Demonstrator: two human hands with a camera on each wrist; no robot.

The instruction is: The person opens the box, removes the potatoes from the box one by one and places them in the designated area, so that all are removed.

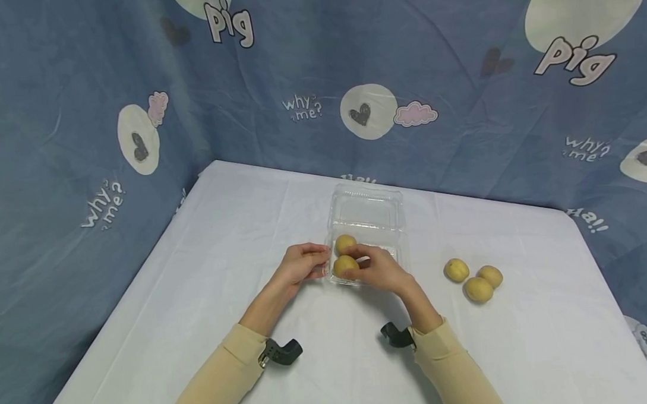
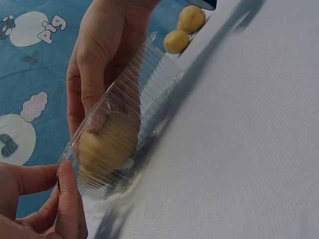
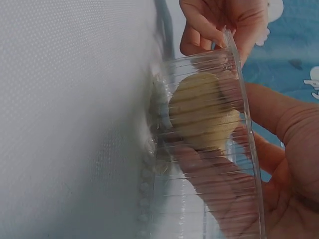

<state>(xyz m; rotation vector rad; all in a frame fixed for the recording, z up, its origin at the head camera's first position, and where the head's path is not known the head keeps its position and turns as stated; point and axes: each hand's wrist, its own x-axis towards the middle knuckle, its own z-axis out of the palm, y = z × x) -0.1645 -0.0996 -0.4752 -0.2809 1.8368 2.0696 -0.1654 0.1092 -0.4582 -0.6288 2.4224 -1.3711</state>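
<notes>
A clear plastic clamshell box (image 1: 378, 239) lies on the table, its lid (image 1: 367, 207) folded back away from me. Two small yellow potatoes (image 1: 346, 244) are inside along its left side, one behind the other. With thumb and fingers, my left hand (image 1: 303, 265) pinches the left rim of the box. My right hand (image 1: 378, 268) reaches in over the box and grips the nearer potato (image 1: 345, 266), thumb on one side and fingers on the other. Through the ribbed wall, the right wrist view shows those fingers (image 3: 209, 179) down inside the box around the potato.
Three more potatoes (image 1: 479, 289) sit grouped on the white tablecloth (image 1: 239, 229) to the right of the box. Behind the table's far edge hangs a blue printed curtain (image 1: 297, 66), which also runs along the left. Each wrist carries a dark camera mount (image 1: 283, 352).
</notes>
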